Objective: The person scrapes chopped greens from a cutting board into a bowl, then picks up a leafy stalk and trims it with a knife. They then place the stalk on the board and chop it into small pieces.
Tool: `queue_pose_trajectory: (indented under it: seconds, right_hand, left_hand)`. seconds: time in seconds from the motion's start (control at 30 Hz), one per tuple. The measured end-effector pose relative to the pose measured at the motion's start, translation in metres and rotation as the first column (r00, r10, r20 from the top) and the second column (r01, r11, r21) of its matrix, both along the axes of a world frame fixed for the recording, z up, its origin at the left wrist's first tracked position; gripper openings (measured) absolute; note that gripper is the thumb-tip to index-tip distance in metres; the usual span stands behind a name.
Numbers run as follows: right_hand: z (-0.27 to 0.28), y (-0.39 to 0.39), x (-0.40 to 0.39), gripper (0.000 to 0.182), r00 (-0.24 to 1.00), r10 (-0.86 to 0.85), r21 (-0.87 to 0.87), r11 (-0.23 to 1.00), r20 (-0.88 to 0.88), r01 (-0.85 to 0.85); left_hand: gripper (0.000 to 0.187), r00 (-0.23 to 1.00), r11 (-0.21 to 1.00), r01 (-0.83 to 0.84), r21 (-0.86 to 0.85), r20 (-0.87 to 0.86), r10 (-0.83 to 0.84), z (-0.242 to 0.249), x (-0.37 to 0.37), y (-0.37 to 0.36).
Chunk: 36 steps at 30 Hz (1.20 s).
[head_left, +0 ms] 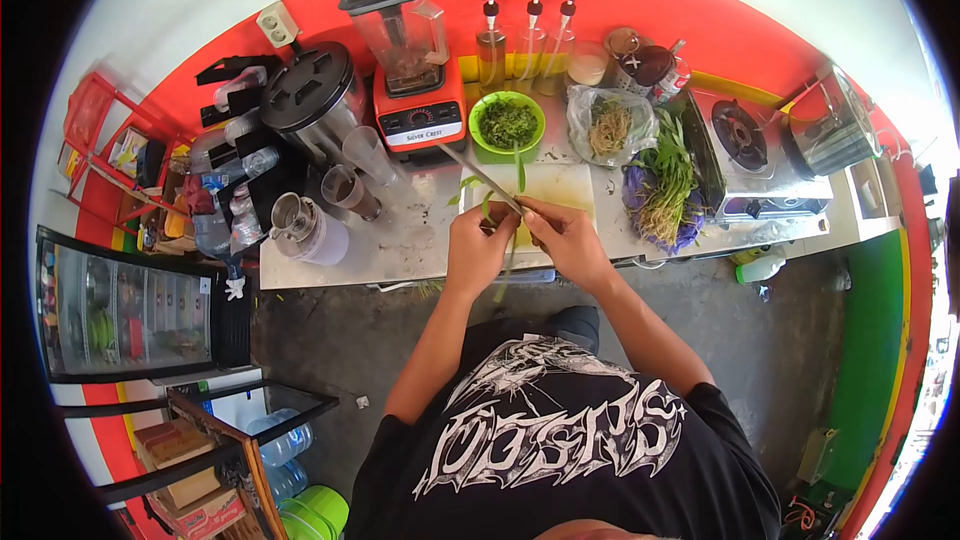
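Note:
Above the counter's front edge, my two hands meet close together. My right hand (562,238) is closed on a knife (478,176), whose blade slants up and left over the cutting board (567,190). My left hand (475,252) is closed on a green leafy stem (510,258), with part of it hanging below the fingers. The handle and much of the stem are hidden by my fingers. Just behind the board stands a green bowl (540,130) of chopped greens (508,124).
Left of the board are a red blender (420,100), plastic cups (350,190) and a metal pitcher (298,225). On the right lie a bundle of rooted greens (665,180) and a plastic bag (610,122). A gas stove (742,135) and several pump bottles (530,45) stand farther off.

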State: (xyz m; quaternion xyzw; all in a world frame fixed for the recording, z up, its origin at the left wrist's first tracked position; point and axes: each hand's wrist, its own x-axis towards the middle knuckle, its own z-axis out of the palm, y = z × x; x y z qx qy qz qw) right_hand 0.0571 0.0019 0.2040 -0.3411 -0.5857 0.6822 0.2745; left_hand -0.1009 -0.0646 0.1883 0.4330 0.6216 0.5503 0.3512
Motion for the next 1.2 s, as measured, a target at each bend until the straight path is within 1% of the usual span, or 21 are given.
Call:
queue_pose_trajectory:
  seconds: [0.03, 0.07, 0.1, 0.17, 0.2, 0.27, 0.3, 0.33, 0.37, 0.4, 0.47, 0.6, 0.7, 0.8, 0.9, 0.97, 1.0, 1.1, 1.13, 1.17, 1.2]
  right_hand:
    - [-0.008, 0.001, -0.004, 0.036, 0.991, -0.063, 0.198, 0.979, 0.122, 0.037]
    - [-0.017, 0.003, -0.010, 0.036, 0.965, -0.142, 0.395, 0.917, 0.222, 0.044]
    - [-0.025, 0.008, -0.016, 0.036, 0.968, -0.123, 0.397, 0.917, 0.219, 0.027]
    - [-0.046, 0.019, -0.025, 0.036, 0.939, -0.210, 0.401, 0.912, 0.274, 0.087]
    - [-0.058, 0.026, -0.031, 0.036, 0.942, -0.195, 0.400, 0.914, 0.274, 0.073]
    - [-0.083, 0.036, -0.041, 0.036, 0.935, -0.148, 0.196, 0.977, 0.323, 0.087]
    - [-0.092, 0.036, -0.046, 0.036, 0.936, -0.138, 0.190, 0.979, 0.325, 0.078]
    - [-0.100, 0.036, -0.051, 0.037, 0.939, -0.095, 0.073, 0.994, 0.329, 0.076]
    - [-0.106, 0.037, -0.056, 0.038, 0.943, -0.054, -0.043, 0.996, 0.328, 0.072]
    - [-0.114, 0.038, -0.061, 0.038, 0.943, -0.048, -0.046, 0.997, 0.328, 0.067]
    - [-0.129, 0.038, -0.066, 0.041, 0.943, 0.055, -0.263, 0.964, 0.329, 0.035]
    - [-0.140, 0.036, -0.069, 0.042, 0.931, 0.081, -0.307, 0.951, 0.355, 0.034]
    - [-0.141, 0.038, -0.061, 0.043, 0.927, 0.101, -0.310, 0.951, 0.362, 0.017]
    - [-0.125, 0.037, -0.049, 0.042, 0.932, 0.091, -0.304, 0.953, 0.351, 0.022]
    - [-0.091, 0.030, -0.035, 0.040, 0.955, -0.003, -0.263, 0.961, 0.298, 0.086]
    - [-0.073, 0.029, -0.028, 0.039, 0.976, -0.094, -0.231, 0.963, 0.196, 0.139]
    - [-0.063, 0.029, -0.024, 0.039, 0.976, -0.102, -0.216, 0.966, 0.193, 0.143]
    - [-0.041, 0.026, -0.016, 0.038, 0.984, -0.163, -0.237, 0.955, 0.075, 0.177]
    - [-0.036, 0.025, -0.013, 0.038, 0.987, -0.158, -0.253, 0.955, -0.003, 0.153]
    - [-0.031, 0.024, -0.010, 0.039, 0.984, -0.157, -0.267, 0.955, -0.080, 0.130]
    - [-0.025, 0.023, -0.009, 0.039, 0.982, -0.170, -0.267, 0.953, -0.081, 0.143]
  left_hand:
    - [0.016, 0.999, 1.000, -0.021, -0.019, -0.038, 0.020, -0.010, -0.003, 0.000]
    - [0.016, 0.996, 0.998, -0.048, -0.036, -0.077, 0.045, -0.019, -0.008, -0.001]
    - [0.016, 0.995, 0.997, -0.067, -0.034, -0.079, 0.065, -0.024, -0.013, -0.004]
    - [0.016, 0.991, 0.982, -0.136, -0.130, -0.025, 0.134, -0.035, -0.022, -0.014]
    - [0.016, 0.989, 0.980, -0.151, -0.131, -0.025, 0.149, -0.040, -0.027, -0.017]
    - [0.018, 0.971, 0.972, -0.221, -0.073, 0.073, 0.227, -0.049, -0.035, -0.025]
    - [0.018, 0.969, 0.970, -0.230, -0.079, 0.073, 0.235, -0.046, -0.036, -0.030]
    - [0.018, 0.957, 0.962, -0.263, -0.066, 0.106, 0.269, -0.040, -0.037, -0.033]
    - [0.019, 0.943, 0.954, -0.297, -0.051, 0.139, 0.301, -0.036, -0.039, -0.036]
    - [0.018, 0.939, 0.951, -0.304, -0.062, 0.149, 0.310, -0.037, -0.041, -0.039]
    - [0.018, 0.929, 0.943, -0.326, -0.064, 0.165, 0.332, -0.039, -0.042, -0.044]
    - [0.019, 0.910, 0.935, -0.351, -0.045, 0.219, 0.352, -0.044, -0.040, -0.049]
    - [0.024, 0.920, 0.949, -0.310, -0.051, 0.236, 0.313, -0.044, -0.039, -0.045]
    - [0.023, 0.907, 0.955, -0.295, -0.026, 0.306, 0.289, -0.046, -0.039, -0.034]
    - [0.023, 0.904, 0.962, -0.266, -0.057, 0.332, 0.269, -0.033, -0.039, -0.021]
    - [0.023, 0.916, 0.968, -0.249, -0.030, 0.318, 0.246, -0.028, -0.039, -0.008]
    - [0.023, 0.925, 0.971, -0.240, -0.011, 0.301, 0.232, -0.025, -0.040, -0.001]
    - [0.022, 0.938, 0.978, -0.207, 0.012, 0.287, 0.195, -0.019, -0.035, 0.020]
    - [0.022, 0.941, 0.980, -0.198, 0.016, 0.283, 0.185, -0.019, -0.032, 0.024]
    - [0.021, 0.935, 0.982, -0.185, 0.034, 0.314, 0.165, -0.018, -0.026, 0.029]
    - [0.020, 0.927, 0.984, -0.170, 0.050, 0.347, 0.143, -0.019, -0.021, 0.033]
